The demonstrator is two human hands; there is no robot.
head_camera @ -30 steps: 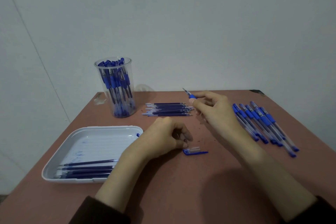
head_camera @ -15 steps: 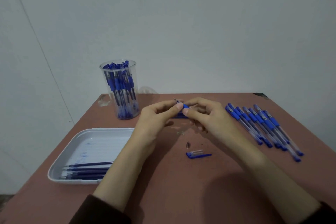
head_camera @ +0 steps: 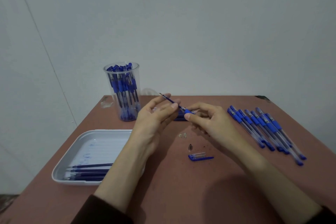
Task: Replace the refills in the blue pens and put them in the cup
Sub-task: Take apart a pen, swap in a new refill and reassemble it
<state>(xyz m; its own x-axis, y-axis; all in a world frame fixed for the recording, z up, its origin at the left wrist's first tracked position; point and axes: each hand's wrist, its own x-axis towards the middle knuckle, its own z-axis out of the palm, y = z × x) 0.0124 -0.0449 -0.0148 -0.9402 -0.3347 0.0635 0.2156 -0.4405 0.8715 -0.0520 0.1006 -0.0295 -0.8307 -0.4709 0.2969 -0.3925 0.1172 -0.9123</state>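
A clear plastic cup [head_camera: 121, 94] is already packed with blue pens [head_camera: 120, 85], so much is judged done; a row of loose blue pens [head_camera: 263, 129], well right of the cup, is left. Just right of the cup, a thin dark-blue refill [head_camera: 170, 100] is pinched by the left hand [head_camera: 154, 120], its end inside a blue-gripped barrel [head_camera: 187, 111] pinched by the right hand [head_camera: 212, 120].

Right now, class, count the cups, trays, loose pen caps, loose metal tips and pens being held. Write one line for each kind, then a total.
Clear cup: 1
White tray: 1
Loose pen cap: 1
Loose metal tip: 1
Pen being held: 1
Total: 5
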